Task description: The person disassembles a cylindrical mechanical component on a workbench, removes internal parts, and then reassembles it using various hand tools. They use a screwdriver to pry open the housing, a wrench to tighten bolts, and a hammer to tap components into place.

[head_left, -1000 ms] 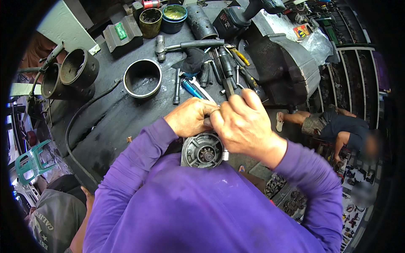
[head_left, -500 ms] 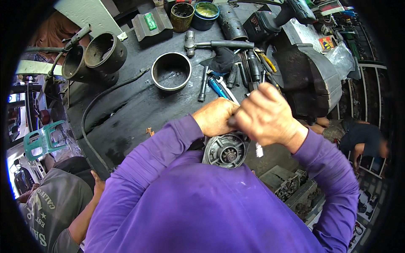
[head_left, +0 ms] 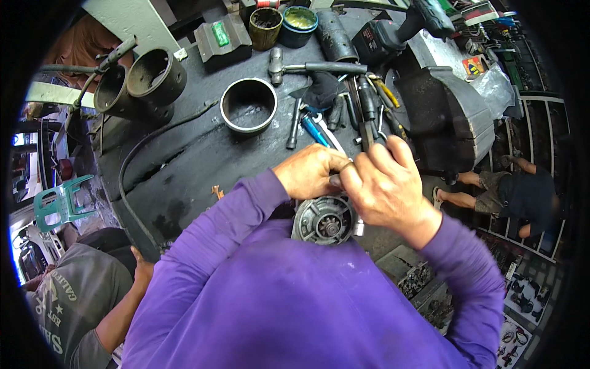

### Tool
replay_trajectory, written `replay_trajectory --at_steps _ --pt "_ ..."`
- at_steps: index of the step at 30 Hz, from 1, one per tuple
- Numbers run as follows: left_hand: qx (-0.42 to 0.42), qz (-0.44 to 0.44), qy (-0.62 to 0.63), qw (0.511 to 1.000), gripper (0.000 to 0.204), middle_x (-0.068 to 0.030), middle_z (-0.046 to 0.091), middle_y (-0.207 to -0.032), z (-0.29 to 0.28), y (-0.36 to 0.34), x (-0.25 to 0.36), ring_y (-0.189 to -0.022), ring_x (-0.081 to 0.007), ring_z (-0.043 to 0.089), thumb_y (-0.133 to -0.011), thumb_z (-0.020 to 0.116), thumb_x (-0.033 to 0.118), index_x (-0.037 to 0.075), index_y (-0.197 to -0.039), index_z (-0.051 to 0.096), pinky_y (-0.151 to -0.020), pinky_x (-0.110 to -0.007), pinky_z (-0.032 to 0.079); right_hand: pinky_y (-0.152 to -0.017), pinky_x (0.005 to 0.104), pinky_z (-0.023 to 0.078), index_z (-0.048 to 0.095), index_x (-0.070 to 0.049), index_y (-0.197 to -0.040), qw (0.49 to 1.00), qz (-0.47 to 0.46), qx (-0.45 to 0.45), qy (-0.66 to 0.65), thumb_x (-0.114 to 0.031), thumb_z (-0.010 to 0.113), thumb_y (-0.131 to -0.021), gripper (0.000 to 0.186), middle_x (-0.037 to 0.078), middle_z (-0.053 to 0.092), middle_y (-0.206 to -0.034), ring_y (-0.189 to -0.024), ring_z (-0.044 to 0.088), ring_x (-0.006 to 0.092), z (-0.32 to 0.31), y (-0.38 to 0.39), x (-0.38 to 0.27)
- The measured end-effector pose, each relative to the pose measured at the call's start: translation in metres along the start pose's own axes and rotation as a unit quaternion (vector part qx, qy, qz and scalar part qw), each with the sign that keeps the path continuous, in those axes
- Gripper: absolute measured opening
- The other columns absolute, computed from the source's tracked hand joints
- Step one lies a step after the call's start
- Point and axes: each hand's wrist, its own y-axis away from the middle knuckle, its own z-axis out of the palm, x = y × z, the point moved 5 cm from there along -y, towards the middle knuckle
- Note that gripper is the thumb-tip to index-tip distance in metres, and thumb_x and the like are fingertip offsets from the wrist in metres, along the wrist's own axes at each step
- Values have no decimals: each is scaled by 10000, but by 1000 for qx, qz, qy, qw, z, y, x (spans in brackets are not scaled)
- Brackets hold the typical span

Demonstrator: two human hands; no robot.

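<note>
A round grey metal housing [head_left: 305,229] with a small toothed gear [head_left: 330,228] at its centre sits directly before the wearer's purple shirt [head_left: 295,295], its open face upward. Just above it, the left hand [head_left: 311,172] is curled, thumb toward the right hand [head_left: 387,184], which is clenched into a fist; what either one grips is hidden, so I cannot tell. Beyond them, on a dark, stained counter [head_left: 190,160], lie a blue-handled tool [head_left: 314,131], a hollow metal cylinder [head_left: 249,89] and a hammer [head_left: 332,66]. Farther left stands a green plastic stool [head_left: 48,213], near a person in grey [head_left: 86,289]. At right, another person [head_left: 525,200] bends forward.
</note>
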Motion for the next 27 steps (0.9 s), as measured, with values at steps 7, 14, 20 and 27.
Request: replay_trajectory --at_steps 7,14,20,27 --pt "4 -42 -5 999 167 -166 811 -942 0 2 -5 -886 -301 805 -843 785 79 46 -1007 788 -811 -413 611 -1006 431 509 598 -144 -770 963 -251 52 -83 -332 657 -778 198 4 581 -767 -837 615 213 8 -12 18" --pt "86 -53 -52 994 243 -209 793 -1026 4 0 -3 -953 -404 773 -867 745 157 12 -1057 789 -839 -459 613 -709 444 398 580 -112 -754 955 292 6 56 -232 727 -980 295 81 598 -612 -589 581 272 10 -4 -2" --pt "58 -14 -13 998 239 -188 796 -1043 -2 6 2 -966 -387 778 -844 762 78 34 -1078 793 -849 -451 612 -823 451 442 611 -120 -776 993 111 0 27 -290 694 -864 209 51 574 -714 -754 575 239 1 -3 1" --pt "30 -85 -21 996 140 -178 807 -913 3 3 -17 -877 -294 813 -839 803 87 45 -972 795 -792 -421 617 -981 411 491 609 -153 -781 953 -295 28 -62 -309 658 -804 165 -2 596 -778 -857 623 194 8 -17 8"
